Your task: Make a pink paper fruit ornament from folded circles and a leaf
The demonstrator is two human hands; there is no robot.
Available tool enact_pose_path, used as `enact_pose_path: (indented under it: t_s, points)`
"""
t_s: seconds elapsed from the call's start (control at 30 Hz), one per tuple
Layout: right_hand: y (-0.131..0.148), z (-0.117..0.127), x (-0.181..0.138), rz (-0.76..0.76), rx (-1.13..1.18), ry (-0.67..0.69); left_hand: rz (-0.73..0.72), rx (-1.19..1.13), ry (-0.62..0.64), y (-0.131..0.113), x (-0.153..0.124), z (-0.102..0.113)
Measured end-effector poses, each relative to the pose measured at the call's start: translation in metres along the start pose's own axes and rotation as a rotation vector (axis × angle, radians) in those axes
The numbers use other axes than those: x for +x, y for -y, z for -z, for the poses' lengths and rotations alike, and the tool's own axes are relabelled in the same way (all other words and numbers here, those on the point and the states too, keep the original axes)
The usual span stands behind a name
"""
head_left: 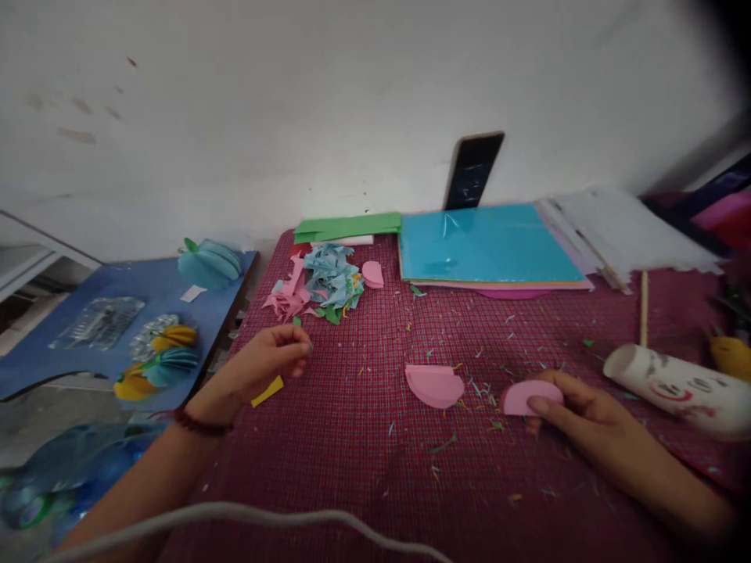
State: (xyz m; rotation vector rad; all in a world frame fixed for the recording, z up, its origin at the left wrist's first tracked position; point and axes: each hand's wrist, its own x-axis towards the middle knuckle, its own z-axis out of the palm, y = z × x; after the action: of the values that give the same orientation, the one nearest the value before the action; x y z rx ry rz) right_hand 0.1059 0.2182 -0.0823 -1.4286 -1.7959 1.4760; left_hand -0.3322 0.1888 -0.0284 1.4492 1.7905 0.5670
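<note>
Right hand (590,414) pinches a pink folded-paper half-disc (519,397), apparently to hold its fold closed, well apart from the left edge of a maroon checked-cloth-covered table (328,446), near which the left hand (278,350) curls, contents indeterminable.

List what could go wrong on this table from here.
The small pink piece beside the scrap pile could get swept away with it. The half-round pink paper in the right hand might crease if pinched too hard. The phone, propped against the wall behind the blue sheet, could slip if bumped.
</note>
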Motion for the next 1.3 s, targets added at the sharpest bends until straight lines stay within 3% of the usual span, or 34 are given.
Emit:
enact_pose_path:
  t_s: [0.07, 0.17, 0.27, 0.37, 0.57, 0.8, 1.1, 1.3]
  points:
    - [0.001, -0.001, 0.001, -0.011, 0.029, -0.006, 0.040, 0.016, 0.059, -0.003, -0.018, 0.002]
    - [0.002, -0.005, 0.002, -0.026, 0.045, -0.020, 0.058, 0.089, -0.032, 0.002, -0.022, 0.008]
    - [0.003, -0.008, 0.003, 0.000, 0.025, -0.038, 0.020, 0.200, -0.197, 0.014, -0.001, 0.013]
    - [0.002, -0.009, 0.004, 0.009, 0.022, -0.042, -0.030, 0.326, -0.275, 0.022, 0.024, 0.015]
    - [0.005, -0.008, 0.003, -0.004, 0.000, -0.037, -0.134, 0.536, -0.166, 0.021, 0.050, 0.022]
    - [0.009, -0.013, 0.003, 0.040, 0.044, -0.040, -0.120, 0.638, -0.048, 0.022, 0.055, 0.032]
    - [-0.002, -0.017, 0.004, 0.161, 0.062, -0.023, 0.075, 0.603, -0.063, 0.037, 0.054, 0.024]
    - [0.001, -0.017, 0.003, 0.208, 0.051, -0.019, 0.155, 0.592, -0.227, 0.037, 0.049, 0.017]
